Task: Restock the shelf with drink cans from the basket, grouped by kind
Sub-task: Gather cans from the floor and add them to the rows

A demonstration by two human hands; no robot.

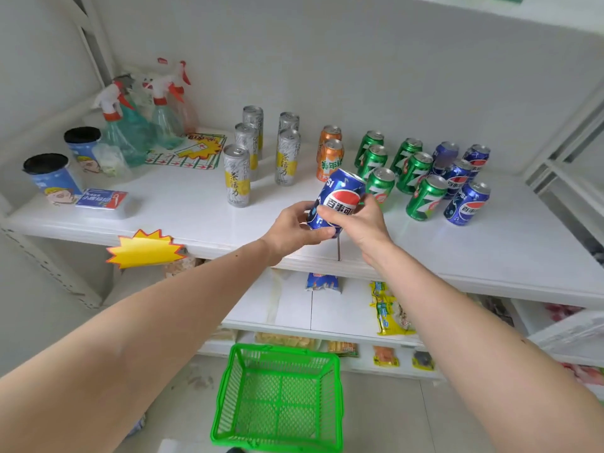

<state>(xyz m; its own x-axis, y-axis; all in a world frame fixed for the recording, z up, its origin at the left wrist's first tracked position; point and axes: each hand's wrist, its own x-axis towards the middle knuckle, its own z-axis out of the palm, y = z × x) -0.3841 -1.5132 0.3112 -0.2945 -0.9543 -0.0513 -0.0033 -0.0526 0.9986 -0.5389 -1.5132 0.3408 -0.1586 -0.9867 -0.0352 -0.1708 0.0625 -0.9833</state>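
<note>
Both hands grip one blue cola can (336, 201) above shelf (196, 204) | left hand (295, 228), right hand (354, 220) | rigid, smooth, likely slippery; hold mid-body | basket (281, 395) appears empty

Glossy metal blue can (336, 199), glossy smooth white shelf (490, 256), green plastic mesh basket (277, 400).

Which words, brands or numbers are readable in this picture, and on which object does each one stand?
"百事可" and "SI": blue can held by both hands.
"百事": blue shelf can.
"7": green can.
"茶活力": tall silver-yellow can.
"美年达", partly blurred: orange can.
Blue packet, red-yellow sheet, blue cups: print too blurred.
</note>
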